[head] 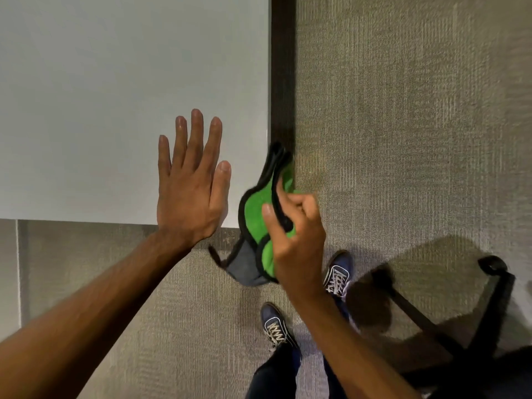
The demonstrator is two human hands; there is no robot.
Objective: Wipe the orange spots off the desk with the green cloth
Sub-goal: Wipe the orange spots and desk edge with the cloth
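Note:
The white desk [115, 96] fills the upper left, its near right corner in front of me. No orange spots show on the visible surface. My left hand [191, 182] lies flat and open on the desk near that corner, fingers spread. My right hand [296, 234] holds the green cloth [256, 208], which has black trim and a grey underside. The cloth hangs bunched just off the desk's right corner, above the floor.
Grey carpet [403, 125] covers the floor to the right and below the desk. A dark strip [283, 67] runs along the desk's right edge. A black chair base [460, 326] with a castor stands at lower right. My two blue shoes [276, 326] are beneath.

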